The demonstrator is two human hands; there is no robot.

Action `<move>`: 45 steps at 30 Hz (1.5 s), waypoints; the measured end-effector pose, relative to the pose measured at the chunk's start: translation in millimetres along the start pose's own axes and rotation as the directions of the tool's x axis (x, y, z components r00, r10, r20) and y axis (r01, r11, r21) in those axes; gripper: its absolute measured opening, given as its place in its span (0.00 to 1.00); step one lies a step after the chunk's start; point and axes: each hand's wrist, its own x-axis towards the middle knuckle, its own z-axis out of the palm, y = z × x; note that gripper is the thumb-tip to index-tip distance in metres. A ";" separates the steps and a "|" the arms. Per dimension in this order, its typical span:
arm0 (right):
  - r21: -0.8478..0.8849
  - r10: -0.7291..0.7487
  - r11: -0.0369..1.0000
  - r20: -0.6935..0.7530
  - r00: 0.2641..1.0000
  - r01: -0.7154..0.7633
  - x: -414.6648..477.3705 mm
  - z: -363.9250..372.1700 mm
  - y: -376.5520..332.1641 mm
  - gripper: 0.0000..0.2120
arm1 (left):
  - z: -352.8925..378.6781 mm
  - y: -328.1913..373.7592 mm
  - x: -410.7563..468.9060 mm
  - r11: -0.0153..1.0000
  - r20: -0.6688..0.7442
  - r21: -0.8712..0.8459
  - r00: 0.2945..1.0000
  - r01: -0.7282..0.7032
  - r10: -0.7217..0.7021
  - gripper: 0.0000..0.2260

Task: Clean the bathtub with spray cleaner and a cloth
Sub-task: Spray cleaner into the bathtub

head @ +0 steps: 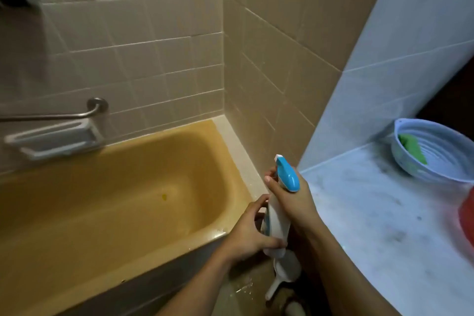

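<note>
A white spray bottle [278, 215] with a blue trigger head is held upright over the right end of the yellow bathtub [220, 235]. My right hand [289, 195] grips its neck just under the head, fingers on the trigger side. My left hand [252, 229] wraps the lower body of the bottle. The nozzle points toward the tiled corner. A green cloth [411, 147] lies inside a pale blue basin [446, 177] on the counter at the right.
A grab bar [51, 117] and a white soap holder [53, 140] are fixed on the tiled wall over the tub. A marble counter [384, 226] stands to the right, with a red object [466, 220] at its edge. A white scoop [282, 274] stands on the floor below.
</note>
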 end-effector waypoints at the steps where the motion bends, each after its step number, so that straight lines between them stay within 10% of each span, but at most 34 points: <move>1: 0.004 -0.001 1.000 -0.060 0.998 0.001 -3.6 -17.6 -4.1 0.09 | 11.5 8.0 8.7 1.000 0.043 0.011 0.999 -0.016 0.015 0.43; 8: 0.032 -0.023 0.999 -0.399 0.917 0.039 -43.1 -112.1 -22.2 0.11 | 81.7 53.9 44.1 0.972 0.368 0.124 0.919 -0.200 0.142 0.41; 18: 0.015 0.022 1.000 -0.517 0.856 -0.017 -99.1 -220.3 -0.9 0.21 | 184.5 78.8 79.3 0.906 0.631 0.215 0.760 -0.365 0.157 0.44; 45: -0.106 0.029 0.989 -0.541 0.841 -0.103 -100.3 -363.1 81.5 0.35 | 342.6 49.8 160.5 0.905 0.729 0.342 0.679 -0.252 -0.086 0.59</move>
